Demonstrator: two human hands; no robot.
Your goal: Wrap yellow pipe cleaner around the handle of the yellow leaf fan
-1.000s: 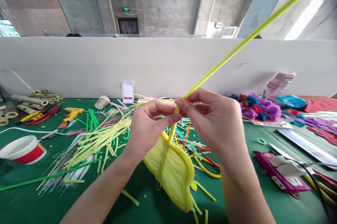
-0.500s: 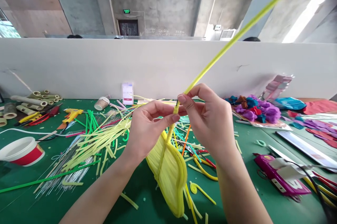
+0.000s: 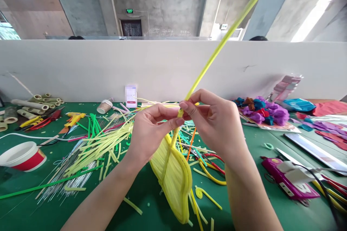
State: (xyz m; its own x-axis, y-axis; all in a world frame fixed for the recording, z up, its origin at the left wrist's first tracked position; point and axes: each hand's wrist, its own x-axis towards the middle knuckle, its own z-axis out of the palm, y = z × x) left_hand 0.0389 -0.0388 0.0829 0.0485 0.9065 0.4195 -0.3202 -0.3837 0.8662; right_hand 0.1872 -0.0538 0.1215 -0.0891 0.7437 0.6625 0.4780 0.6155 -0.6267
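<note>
One yellow leaf-shaped piece (image 3: 175, 176), over the green table (image 3: 149, 220), its stem (image 3: 175, 137) pinched in your left hand (image 3: 148, 131); one long yellow strip (image 3: 217, 54), pinched in your right hand (image 3: 217, 120) just above; one likely hazard: loosening at the stem, should that strip go slack.

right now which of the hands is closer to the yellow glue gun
Left. The left hand, pinching the yellow stem, is to the right of the yellow glue gun; the right hand, holding the yellow strip, is farther right.
</note>
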